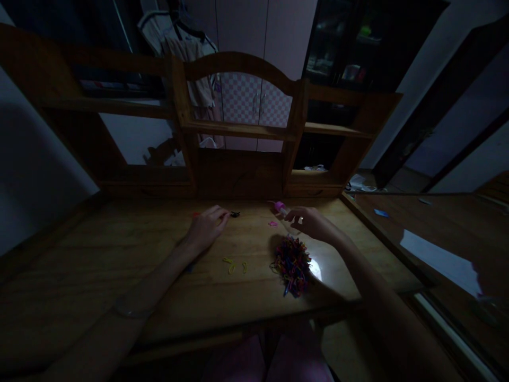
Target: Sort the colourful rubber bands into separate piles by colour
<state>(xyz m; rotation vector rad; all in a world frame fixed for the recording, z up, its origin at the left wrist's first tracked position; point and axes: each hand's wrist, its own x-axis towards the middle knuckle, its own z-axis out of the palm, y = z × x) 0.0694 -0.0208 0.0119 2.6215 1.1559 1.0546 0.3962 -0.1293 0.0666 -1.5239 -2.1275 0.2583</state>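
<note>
My left hand (pixel 205 228) reaches over the wooden desk with thumb and fingers pinched together. Small black elastic bands (pixel 235 214) are right at its fingertips. My right hand (pixel 312 223) has its fingers curled in, thumb and forefinger making a ring. Its fingertips overlap a clear bottle with a pink cap (pixel 279 206), tilted to the left; whether they grip it is unclear. Below this hand sits a heap of many-coloured elastic bands (pixel 293 265). Pink bands (pixel 272 224) lie left of the bottle. Yellow bands (pixel 229 264) lie between the hands, nearer me.
A wooden shelf unit (pixel 238 129) rises along the desk's (pixel 151 223) back edge. Something red (pixel 196 215) and something blue (pixel 190 268) show partly behind my left arm. To the right, a lower wooden surface holds white paper (pixel 439 260) and a blue packet (pixel 380 213).
</note>
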